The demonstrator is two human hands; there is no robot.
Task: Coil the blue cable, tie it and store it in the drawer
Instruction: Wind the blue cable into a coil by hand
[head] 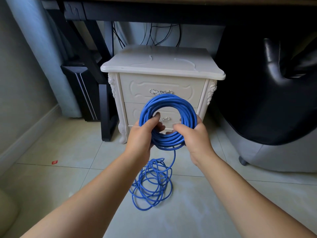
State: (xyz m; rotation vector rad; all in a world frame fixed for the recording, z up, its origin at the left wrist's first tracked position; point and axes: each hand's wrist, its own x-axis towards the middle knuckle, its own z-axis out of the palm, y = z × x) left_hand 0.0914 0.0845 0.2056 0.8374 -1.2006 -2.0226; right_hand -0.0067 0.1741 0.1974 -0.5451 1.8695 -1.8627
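Observation:
A round coil of blue cable (167, 102) is held up in front of a cream nightstand (163, 66). My left hand (143, 134) grips the coil's lower left side, thumb through the ring. On the lower right side my right hand (195, 136) grips the coil too. One strand hangs from the coil down to a loose heap of blue cable (151, 183) on the tiled floor. The nightstand has two shut drawers, an upper drawer (137, 90) and a lower drawer (133, 112) partly hidden by the coil. Two clear cable ties (185, 61) lie on the nightstand's top.
A dark desk (154, 12) spans above the nightstand, black wires hanging behind it. A black desk leg (104, 109) and a dark computer case (82, 93) stand to the left. A black and grey chair (267, 100) fills the right. A small red scrap (54, 162) lies on the floor.

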